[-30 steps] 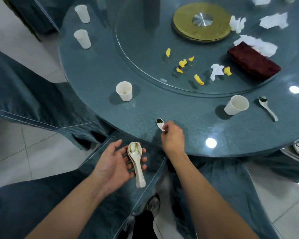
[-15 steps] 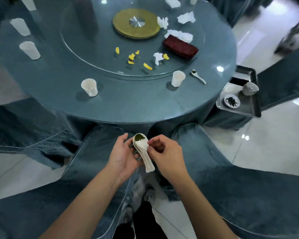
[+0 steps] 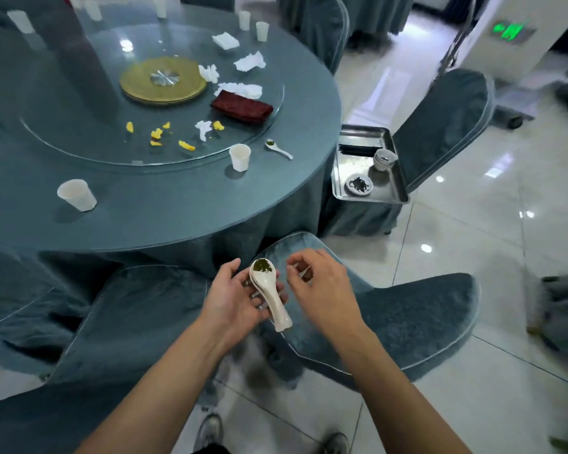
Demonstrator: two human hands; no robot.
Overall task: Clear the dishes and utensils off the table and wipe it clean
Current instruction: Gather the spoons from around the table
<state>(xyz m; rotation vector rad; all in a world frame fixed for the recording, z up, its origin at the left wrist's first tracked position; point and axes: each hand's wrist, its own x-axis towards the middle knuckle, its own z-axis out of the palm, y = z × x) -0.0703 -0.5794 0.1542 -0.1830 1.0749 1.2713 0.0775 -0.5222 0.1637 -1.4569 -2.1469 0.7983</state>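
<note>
A restaurant banquet room after a meal.

A large round tabletop draped in blue-grey cloth carried a glass turntable on a gold hub, littered with crumpled napkins, yellow food scraps, white cups, a soup spoon and a folded red cloth. Matching fabric-covered chairs ringed it on a glossy tiled floor. A steel bussing tray beside the tabletop held used dishes, and a green exit sign glowed by a doorway.
</note>
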